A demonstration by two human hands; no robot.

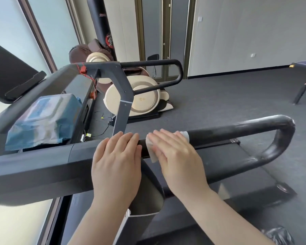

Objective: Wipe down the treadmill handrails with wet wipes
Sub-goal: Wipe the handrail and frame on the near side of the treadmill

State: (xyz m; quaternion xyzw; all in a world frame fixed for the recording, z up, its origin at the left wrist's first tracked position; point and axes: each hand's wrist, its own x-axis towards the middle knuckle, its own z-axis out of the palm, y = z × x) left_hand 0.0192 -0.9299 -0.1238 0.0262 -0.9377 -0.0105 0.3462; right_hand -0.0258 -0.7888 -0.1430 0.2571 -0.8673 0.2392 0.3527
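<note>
The near black treadmill handrail point(240, 129) runs from the console arm to a curved loop at the right. A white wet wipe point(151, 147) is draped over the rail under my right hand point(173, 152), whose straight fingers press it flat on the rail. My left hand point(117, 161) rests flat on the rail's base, just left of the wipe, fingers straight. The far handrail point(166, 63) loops at the other side of the treadmill. A blue pack of wet wipes point(42, 119) lies on the console tray.
The treadmill console screen point(9, 75) stands at the left by a window. A brown and cream massage chair point(141, 96) and a black punching bag point(101, 23) stand beyond the far rail. A table leg point(302, 89) is at the right. Dark floor point(228, 96) spreads around.
</note>
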